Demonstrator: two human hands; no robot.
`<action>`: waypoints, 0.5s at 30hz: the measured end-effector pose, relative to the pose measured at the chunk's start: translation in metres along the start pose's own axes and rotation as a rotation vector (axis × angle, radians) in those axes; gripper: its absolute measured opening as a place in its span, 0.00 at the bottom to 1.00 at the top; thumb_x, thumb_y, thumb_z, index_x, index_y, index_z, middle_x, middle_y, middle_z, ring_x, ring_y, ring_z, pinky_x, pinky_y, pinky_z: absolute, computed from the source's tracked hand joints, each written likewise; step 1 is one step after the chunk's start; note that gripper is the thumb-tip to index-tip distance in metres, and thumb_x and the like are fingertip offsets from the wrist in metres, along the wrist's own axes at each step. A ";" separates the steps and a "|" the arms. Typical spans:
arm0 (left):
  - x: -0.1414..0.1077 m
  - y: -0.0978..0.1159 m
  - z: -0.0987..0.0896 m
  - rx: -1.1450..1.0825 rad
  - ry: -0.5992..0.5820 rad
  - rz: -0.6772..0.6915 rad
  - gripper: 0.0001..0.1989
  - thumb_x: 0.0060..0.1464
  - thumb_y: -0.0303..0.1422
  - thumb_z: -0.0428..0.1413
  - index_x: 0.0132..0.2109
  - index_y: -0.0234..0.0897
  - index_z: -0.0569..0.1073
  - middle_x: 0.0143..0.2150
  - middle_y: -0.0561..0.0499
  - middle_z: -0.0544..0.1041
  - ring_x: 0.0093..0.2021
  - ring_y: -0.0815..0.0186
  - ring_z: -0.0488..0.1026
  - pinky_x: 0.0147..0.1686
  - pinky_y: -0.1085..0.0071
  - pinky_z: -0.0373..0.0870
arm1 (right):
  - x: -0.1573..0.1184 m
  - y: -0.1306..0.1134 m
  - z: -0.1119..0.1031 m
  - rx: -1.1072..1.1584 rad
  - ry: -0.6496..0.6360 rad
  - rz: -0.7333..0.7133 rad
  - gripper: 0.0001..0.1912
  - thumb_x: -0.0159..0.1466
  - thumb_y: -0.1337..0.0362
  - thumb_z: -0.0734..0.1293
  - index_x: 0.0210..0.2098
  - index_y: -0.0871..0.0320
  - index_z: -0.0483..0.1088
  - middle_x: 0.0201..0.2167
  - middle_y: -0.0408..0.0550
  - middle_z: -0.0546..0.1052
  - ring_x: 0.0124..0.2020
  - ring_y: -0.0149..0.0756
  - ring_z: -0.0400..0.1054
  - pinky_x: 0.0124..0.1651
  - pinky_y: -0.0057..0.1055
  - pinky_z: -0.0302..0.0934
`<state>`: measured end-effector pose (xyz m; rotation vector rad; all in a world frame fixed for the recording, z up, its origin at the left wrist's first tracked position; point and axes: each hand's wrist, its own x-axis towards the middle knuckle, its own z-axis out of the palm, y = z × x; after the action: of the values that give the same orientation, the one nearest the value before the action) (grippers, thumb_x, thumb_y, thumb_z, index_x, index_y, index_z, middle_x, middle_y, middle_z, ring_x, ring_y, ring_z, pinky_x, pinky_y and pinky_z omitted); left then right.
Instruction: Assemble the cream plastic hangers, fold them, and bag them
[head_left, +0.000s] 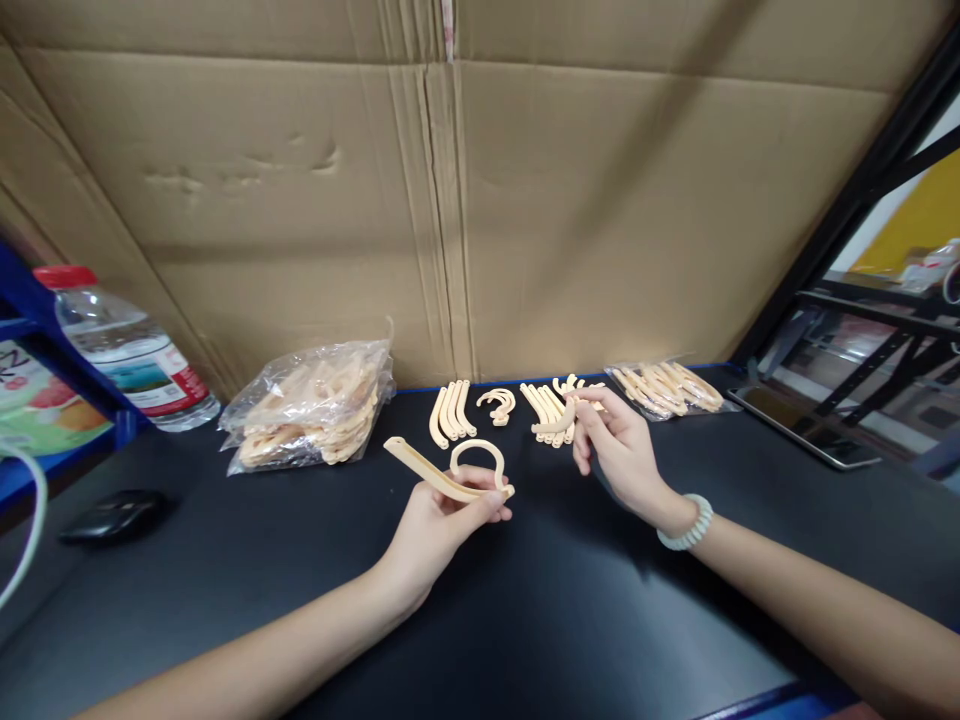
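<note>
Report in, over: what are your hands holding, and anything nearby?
Left hand: gripping long beige strip and hooked piece. Right hand: pinching short curved piece. Nearby: loose strips just beyond the hands. Over.

So there's a clear plastic water bottle with a red cap [139, 350] by the left edge of the black surface [375, 600], tilted in the view, label in red and blue. Nearer the front on that side sits a black computer mouse [114, 516], with a curved white cable [36, 510] near it at the far left. Over toward the right edge there's a flat dark tablet-like thing with a silvery rim [802, 428], lying down. Big creased brown cardboard sheets [300, 200] stand along the back, and black metal shelving [877, 310] shows at right.
</note>
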<state>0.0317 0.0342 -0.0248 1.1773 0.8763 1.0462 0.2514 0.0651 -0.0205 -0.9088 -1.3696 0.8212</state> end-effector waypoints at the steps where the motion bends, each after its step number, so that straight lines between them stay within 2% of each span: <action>1: 0.000 0.000 0.000 -0.009 -0.006 0.001 0.11 0.46 0.34 0.68 0.34 0.32 0.79 0.37 0.49 0.78 0.31 0.70 0.76 0.36 0.74 0.75 | -0.004 -0.002 0.002 0.065 -0.005 0.048 0.11 0.68 0.54 0.62 0.44 0.54 0.66 0.15 0.34 0.66 0.14 0.27 0.63 0.19 0.25 0.55; 4: 0.000 0.001 -0.001 -0.033 -0.015 0.001 0.10 0.46 0.33 0.68 0.35 0.32 0.79 0.37 0.50 0.78 0.31 0.70 0.76 0.36 0.76 0.75 | -0.014 -0.010 0.008 0.226 -0.018 0.187 0.13 0.65 0.52 0.65 0.43 0.54 0.65 0.26 0.42 0.77 0.23 0.31 0.73 0.24 0.25 0.61; 6: 0.000 0.001 -0.001 -0.038 -0.014 -0.004 0.11 0.45 0.33 0.68 0.35 0.32 0.78 0.36 0.50 0.78 0.31 0.70 0.76 0.36 0.76 0.75 | -0.017 -0.014 0.011 0.314 -0.039 0.255 0.13 0.63 0.53 0.67 0.42 0.54 0.67 0.34 0.47 0.79 0.31 0.34 0.76 0.28 0.25 0.64; 8: 0.000 0.001 -0.001 -0.037 -0.013 -0.010 0.11 0.45 0.33 0.68 0.35 0.32 0.78 0.35 0.50 0.78 0.31 0.70 0.76 0.36 0.76 0.75 | -0.018 -0.014 0.012 0.377 -0.057 0.301 0.13 0.61 0.54 0.70 0.39 0.54 0.69 0.37 0.48 0.79 0.35 0.35 0.76 0.31 0.26 0.65; 10: 0.000 0.000 -0.001 -0.035 -0.017 -0.015 0.11 0.45 0.33 0.68 0.35 0.32 0.78 0.35 0.50 0.78 0.31 0.70 0.76 0.36 0.76 0.75 | -0.018 -0.011 0.012 0.403 -0.049 0.329 0.12 0.58 0.56 0.72 0.38 0.55 0.71 0.36 0.47 0.78 0.36 0.34 0.74 0.32 0.27 0.66; 15: 0.001 0.000 -0.002 -0.030 -0.036 -0.011 0.09 0.46 0.32 0.68 0.34 0.32 0.78 0.35 0.50 0.78 0.32 0.69 0.75 0.37 0.74 0.74 | -0.020 -0.004 0.014 0.393 -0.025 0.386 0.11 0.55 0.60 0.74 0.35 0.56 0.72 0.30 0.41 0.74 0.27 0.25 0.66 0.31 0.24 0.64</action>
<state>0.0301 0.0360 -0.0251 1.1615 0.8352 1.0233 0.2365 0.0464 -0.0259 -0.8604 -1.0120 1.3463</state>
